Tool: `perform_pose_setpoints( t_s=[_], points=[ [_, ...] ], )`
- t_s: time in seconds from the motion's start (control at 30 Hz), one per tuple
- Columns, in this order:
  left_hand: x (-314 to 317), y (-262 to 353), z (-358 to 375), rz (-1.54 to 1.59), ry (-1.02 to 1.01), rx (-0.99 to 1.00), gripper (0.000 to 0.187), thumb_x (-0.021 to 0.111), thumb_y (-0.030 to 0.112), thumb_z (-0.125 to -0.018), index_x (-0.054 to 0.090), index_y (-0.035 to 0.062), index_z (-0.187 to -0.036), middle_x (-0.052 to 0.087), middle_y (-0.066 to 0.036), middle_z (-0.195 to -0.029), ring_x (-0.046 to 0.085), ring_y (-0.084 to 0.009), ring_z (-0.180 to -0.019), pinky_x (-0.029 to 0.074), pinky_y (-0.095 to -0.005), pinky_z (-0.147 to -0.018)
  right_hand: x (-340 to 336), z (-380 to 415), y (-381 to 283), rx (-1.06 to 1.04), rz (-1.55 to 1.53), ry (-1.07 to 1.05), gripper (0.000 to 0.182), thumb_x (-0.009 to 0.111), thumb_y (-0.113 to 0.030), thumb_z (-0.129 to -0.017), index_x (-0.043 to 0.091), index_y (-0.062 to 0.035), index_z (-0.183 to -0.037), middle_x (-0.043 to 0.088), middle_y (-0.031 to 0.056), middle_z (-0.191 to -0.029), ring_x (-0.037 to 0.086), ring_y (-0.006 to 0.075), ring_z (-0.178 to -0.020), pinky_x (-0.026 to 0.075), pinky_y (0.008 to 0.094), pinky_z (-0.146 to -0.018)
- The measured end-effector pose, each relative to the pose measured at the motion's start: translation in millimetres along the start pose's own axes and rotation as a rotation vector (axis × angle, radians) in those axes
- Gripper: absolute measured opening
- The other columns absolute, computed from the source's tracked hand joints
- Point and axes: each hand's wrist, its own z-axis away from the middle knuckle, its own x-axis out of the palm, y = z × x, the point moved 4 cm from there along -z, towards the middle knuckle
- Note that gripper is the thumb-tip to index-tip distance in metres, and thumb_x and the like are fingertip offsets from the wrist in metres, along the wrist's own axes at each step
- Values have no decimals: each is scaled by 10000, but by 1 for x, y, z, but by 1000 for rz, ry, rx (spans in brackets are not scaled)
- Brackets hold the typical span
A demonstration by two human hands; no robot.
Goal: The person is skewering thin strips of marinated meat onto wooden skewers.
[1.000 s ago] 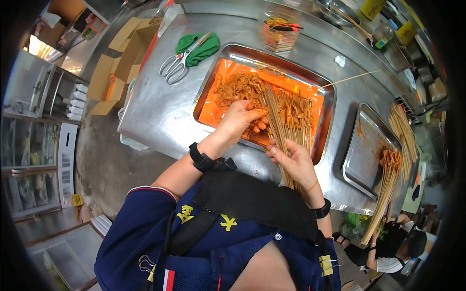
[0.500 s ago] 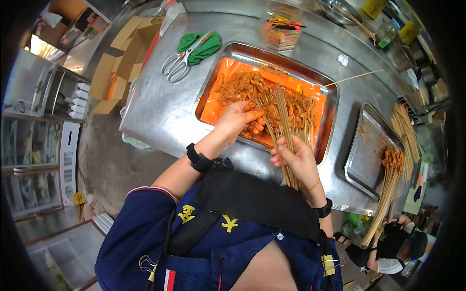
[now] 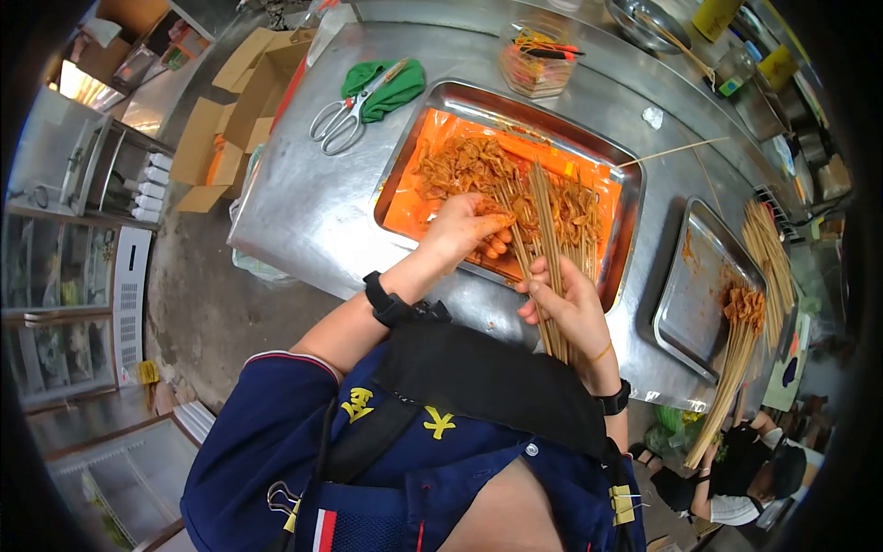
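Note:
My right hand (image 3: 572, 308) is closed around a bundle of bamboo skewers (image 3: 552, 244), which point up over the metal tray (image 3: 629, 262). Beside it, my left hand (image 3: 467, 232) has sauce-stained fingers curled together near the skewers. What those fingers pinch is hidden. Orange-red sauced slices (image 3: 474, 164), which look like meat or tofu skin, lie heaped on an orange sheet (image 3: 402, 208) inside the tray. Loaded skewers (image 3: 584, 225) rest at the tray's right side.
Scissors (image 3: 342, 124) lie on a green cloth (image 3: 394, 92) at the left. A second tray (image 3: 699, 285) stands right, with a loaded skewer bunch (image 3: 731, 368) across its edge and bare skewers (image 3: 771, 258) beyond. A plastic tub (image 3: 536, 66) sits behind. Another person (image 3: 736, 469) is at lower right.
My left hand has shifted slightly to the right, closer to the skewers. My right hand still grips the bundle, nearly unmoved. The whole view has shifted a little.

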Motion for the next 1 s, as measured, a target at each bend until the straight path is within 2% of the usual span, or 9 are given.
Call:
perform_pose_setpoints(
  t_s=[0.13,0.2,0.3,0.4,0.5,0.6,0.83,0.93,1.0],
  points=[
    [-40,17,-10,-272,198,181,135,567,111,-844,569,-9,-906,615,-67,-727,578,-108,-588,479,-237,-537,-3,0,-1,-2,1,10,192,505,-38,-872,451,1,-1052,591,93,-846,574,103,-571,475,212,-498],
    [-77,31,-28,-702,365,306,151,570,101,-815,593,-20,-902,635,-103,-762,610,-161,-650,484,-274,-589,-4,-1,1,-1,-20,6,197,508,-37,-869,454,3,-1054,594,95,-839,573,104,-564,472,211,-488],
    [-85,58,-47,-1106,303,268,222,590,131,-777,611,-23,-936,648,-142,-831,626,-229,-741,479,-323,-672,-5,-2,4,9,-40,2,203,514,-38,-867,456,4,-1058,596,98,-834,571,104,-556,471,211,-481],
    [-89,56,-86,-1249,121,262,314,616,187,-744,616,-13,-985,643,-171,-872,619,-270,-810,461,-350,-739,-6,-2,5,6,-48,1,210,517,-39,-867,456,5,-1062,597,100,-833,572,104,-556,472,210,-481],
    [-88,56,-97,-1452,114,146,317,620,213,-713,633,12,-957,619,-212,-908,597,-345,-852,465,-404,-729,-7,-1,5,-3,-55,7,212,517,-39,-867,456,5,-1065,598,99,-833,573,104,-559,475,211,-484],
    [-89,63,-94,-1586,17,78,356,645,229,-718,618,-4,-985,638,-177,-856,618,-274,-774,468,-350,-703,-6,0,4,-5,-60,8,213,520,-42,-866,458,4,-1065,599,97,-835,574,101,-562,478,211,-487],
    [-80,69,-47,-828,58,-116,152,579,46,-807,619,-32,-932,641,-71,-819,603,-124,-732,478,-252,-630,-3,-1,4,-1,-20,0,221,532,-55,-864,462,4,-1065,598,90,-835,574,94,-570,485,210,-493],
    [-73,38,-36,-190,64,22,180,582,41,-808,604,-40,-968,641,-75,-870,608,-126,-748,490,-243,-667,-3,0,4,-10,-20,6,223,534,-55,-864,465,4,-1068,595,85,-834,573,90,-572,485,208,-494],
    [-64,28,-32,-183,60,50,244,564,32,-810,565,-56,-1038,631,-84,-940,612,-136,-781,499,-254,-694,-3,1,3,-13,-20,8,226,536,-55,-863,466,4,-1069,594,82,-835,572,87,-573,485,206,-495]
  ],
)
